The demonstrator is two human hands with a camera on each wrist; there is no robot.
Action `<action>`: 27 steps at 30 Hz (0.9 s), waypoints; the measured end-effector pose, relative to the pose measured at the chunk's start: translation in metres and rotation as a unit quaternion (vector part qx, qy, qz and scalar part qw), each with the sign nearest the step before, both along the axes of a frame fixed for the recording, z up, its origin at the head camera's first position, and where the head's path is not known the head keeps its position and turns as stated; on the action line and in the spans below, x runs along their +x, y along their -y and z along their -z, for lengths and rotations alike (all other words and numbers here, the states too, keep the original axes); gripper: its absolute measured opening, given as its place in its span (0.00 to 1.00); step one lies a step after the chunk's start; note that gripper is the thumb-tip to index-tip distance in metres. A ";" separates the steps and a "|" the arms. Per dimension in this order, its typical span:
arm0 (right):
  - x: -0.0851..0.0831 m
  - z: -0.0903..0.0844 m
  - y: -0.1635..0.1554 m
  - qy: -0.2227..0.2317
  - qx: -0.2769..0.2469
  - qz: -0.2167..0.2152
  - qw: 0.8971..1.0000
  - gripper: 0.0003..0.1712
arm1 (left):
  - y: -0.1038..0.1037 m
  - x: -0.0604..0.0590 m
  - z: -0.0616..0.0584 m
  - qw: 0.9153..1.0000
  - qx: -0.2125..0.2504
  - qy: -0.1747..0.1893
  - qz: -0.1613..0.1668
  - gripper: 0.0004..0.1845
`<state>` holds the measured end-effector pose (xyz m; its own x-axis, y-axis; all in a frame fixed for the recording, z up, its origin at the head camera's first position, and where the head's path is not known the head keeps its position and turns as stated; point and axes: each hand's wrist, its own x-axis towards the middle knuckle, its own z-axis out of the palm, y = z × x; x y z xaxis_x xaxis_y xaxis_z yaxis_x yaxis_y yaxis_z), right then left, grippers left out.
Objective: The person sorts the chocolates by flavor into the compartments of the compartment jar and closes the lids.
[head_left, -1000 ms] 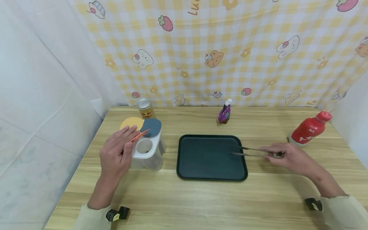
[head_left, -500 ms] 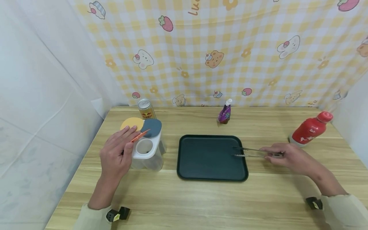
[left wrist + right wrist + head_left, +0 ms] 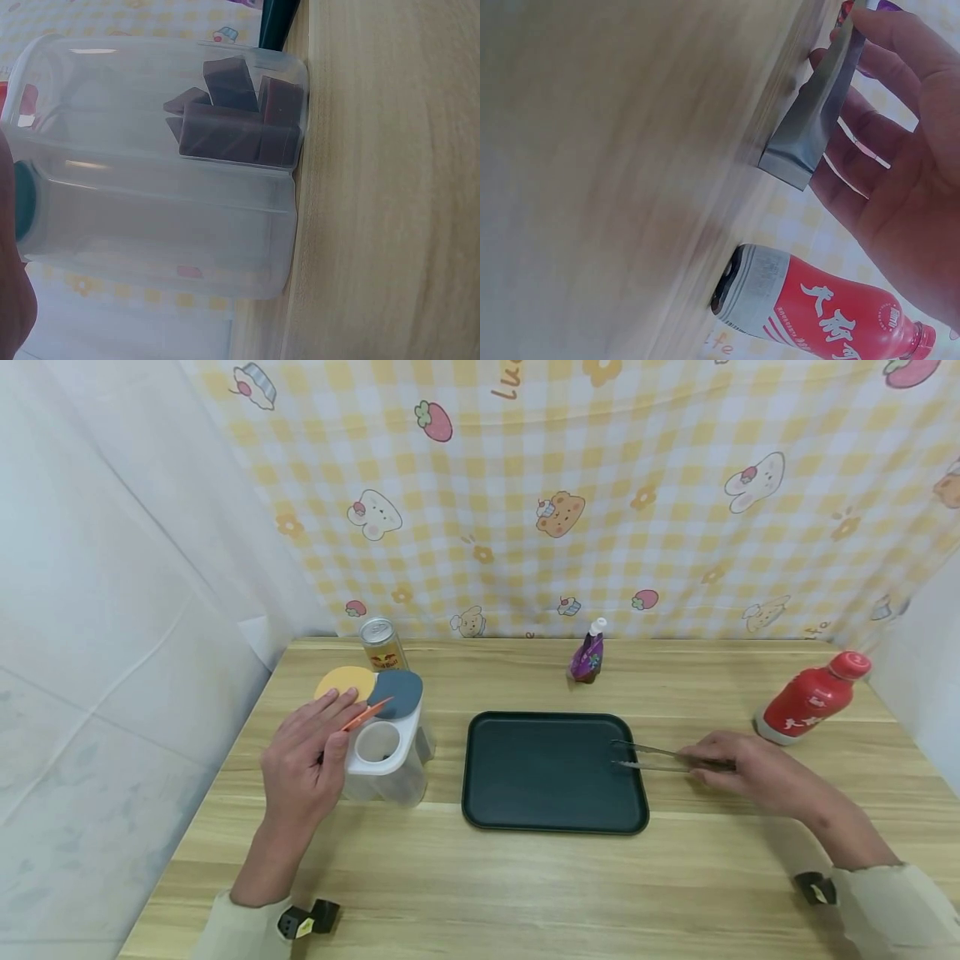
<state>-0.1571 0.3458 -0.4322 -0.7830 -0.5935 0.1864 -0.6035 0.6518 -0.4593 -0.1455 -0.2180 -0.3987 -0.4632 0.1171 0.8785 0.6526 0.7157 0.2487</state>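
Observation:
My left hand (image 3: pixel 303 764) lies over the top of a clear storage container (image 3: pixel 402 781) with coloured lids. Between thumb and fingers it holds the raised orange lid (image 3: pixel 367 715), seen nearly edge-on; the fingertips rest near the yellow lid (image 3: pixel 345 680). The round opening (image 3: pixel 378 742) beside it is uncovered. Through the container wall, the left wrist view shows several dark brown-red blocks (image 3: pixel 225 133) at the bottom of one compartment. My right hand (image 3: pixel 738 770) grips metal tongs (image 3: pixel 660 758), whose parted tips reach over the right side of a dark green tray (image 3: pixel 555 820).
A gold drink can (image 3: pixel 382 645) stands behind the container. Behind the tray is a small purple pouch with a white cap (image 3: pixel 587 657). A red and white bottle (image 3: pixel 812 700) stands behind my right hand, near the right table edge. A checked curtain (image 3: pixel 487 527) hangs behind the table.
The tong tips have shifted slightly to the right over the tray. My left hand keeps its place on the container with the orange lid raised.

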 end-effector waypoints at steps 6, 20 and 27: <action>0.000 0.000 0.001 0.012 0.011 0.008 1.000 0.22 | 0.000 0.000 0.000 1.000 -0.001 0.001 0.000 0.31; -0.005 -0.025 0.035 -0.048 0.000 0.022 0.999 0.34 | 0.001 0.001 -0.001 1.000 0.004 -0.006 0.001 0.31; -0.013 -0.053 0.107 -0.057 -0.085 -0.038 0.994 0.33 | 0.001 0.000 -0.001 1.000 0.005 -0.014 0.005 0.31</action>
<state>-0.1702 0.2393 -0.3789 -0.7048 -0.6029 0.3738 -0.7028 0.5215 -0.4839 -0.1455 -0.2187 -0.3977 -0.4379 0.1123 0.8920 0.6665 0.7064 0.2383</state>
